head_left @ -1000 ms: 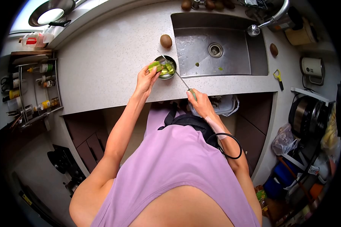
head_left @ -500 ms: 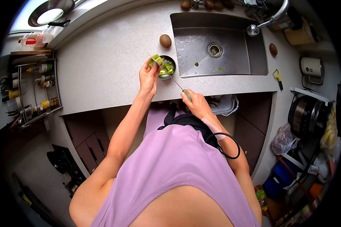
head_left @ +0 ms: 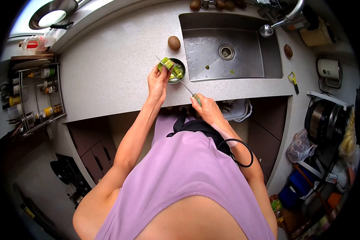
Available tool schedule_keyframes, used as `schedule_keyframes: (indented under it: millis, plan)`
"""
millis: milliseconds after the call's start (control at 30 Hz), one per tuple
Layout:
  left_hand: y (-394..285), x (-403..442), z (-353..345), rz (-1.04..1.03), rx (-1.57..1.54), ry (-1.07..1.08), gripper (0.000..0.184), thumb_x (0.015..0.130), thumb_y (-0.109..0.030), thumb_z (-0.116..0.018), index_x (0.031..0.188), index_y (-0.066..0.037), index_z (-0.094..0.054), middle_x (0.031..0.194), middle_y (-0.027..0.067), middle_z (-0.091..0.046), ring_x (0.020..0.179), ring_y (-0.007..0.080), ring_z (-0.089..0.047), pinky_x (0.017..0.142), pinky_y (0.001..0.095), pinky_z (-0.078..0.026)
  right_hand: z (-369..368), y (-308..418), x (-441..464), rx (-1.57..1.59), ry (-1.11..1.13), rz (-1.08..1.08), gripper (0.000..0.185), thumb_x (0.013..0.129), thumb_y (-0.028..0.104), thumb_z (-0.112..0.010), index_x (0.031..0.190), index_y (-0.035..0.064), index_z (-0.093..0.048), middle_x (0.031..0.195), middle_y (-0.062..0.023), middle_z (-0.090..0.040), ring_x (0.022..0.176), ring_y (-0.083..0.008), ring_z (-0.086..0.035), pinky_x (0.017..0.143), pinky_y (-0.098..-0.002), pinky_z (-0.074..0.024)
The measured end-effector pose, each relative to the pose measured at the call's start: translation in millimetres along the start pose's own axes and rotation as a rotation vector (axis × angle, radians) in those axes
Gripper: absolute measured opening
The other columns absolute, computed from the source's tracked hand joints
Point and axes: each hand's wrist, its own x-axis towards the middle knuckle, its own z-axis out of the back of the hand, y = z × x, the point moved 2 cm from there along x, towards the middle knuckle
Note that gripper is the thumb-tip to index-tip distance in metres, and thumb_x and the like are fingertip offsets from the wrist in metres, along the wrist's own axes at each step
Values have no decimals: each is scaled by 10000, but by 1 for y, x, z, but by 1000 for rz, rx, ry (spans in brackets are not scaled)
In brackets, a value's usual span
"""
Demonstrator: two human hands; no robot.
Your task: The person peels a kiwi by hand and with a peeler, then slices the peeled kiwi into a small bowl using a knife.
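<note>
Peeled green kiwi (head_left: 166, 63) is pinched in the fingers of my left hand (head_left: 157, 83), over the left rim of a small metal bowl (head_left: 183, 65). Green chunks (head_left: 177, 73) lie in the bowl. My right hand (head_left: 208, 108) is wrapped round the green handle of a knife (head_left: 187, 87). The thin blade runs up and left across the bowl, and its tip shows beyond the kiwi. A whole brown kiwi (head_left: 174, 43) rests on the counter just above the bowl.
Right of the bowl is a steel sink (head_left: 244, 72) with green scraps and a faucet (head_left: 267, 31). A yellow peeler (head_left: 294, 82) and another brown kiwi (head_left: 288, 51) lie right of it. A bottle rack (head_left: 40, 96) stands at the far left.
My right hand has moved left and slightly up with the knife. The kiwi in my left hand has shifted up and right, and the blade now crosses it.
</note>
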Motion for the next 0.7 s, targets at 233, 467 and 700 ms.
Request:
schedule_keyframes:
  millis: [233, 467, 700]
  plan:
    - [-10, -11, -4, 90, 34, 25, 345, 951, -197, -600, 1229, -4, -534, 1161, 103, -645, 1024, 159, -621, 883, 276, -517, -1, 0, 1, -42, -20, -1, 383, 937, 369, -544, 851, -4, -531, 677, -283, -587, 715, -497, -573, 618, -542, -448]
    - [-8, -14, 3, 78, 64, 24, 345, 950, -178, -603, 1244, -12, -531, 1163, 90, -646, 1026, 155, -618, 885, 283, -508, -4, -1, 2, -78, -23, 8, 386, 941, 376, -537, 849, 2, -525, 687, -281, -592, 721, -494, -577, 620, -546, -449]
    - [-17, -13, 3, 134, -135, 122, 415, 947, -109, -582, 1322, 19, -460, 1231, 123, -599, 1144, 194, -579, 1018, 331, -481, 4, 4, 4, 142, 106, -57, 418, 957, 381, -515, 839, -19, -546, 665, -258, -580, 669, -470, -557, 615, -475, -443]
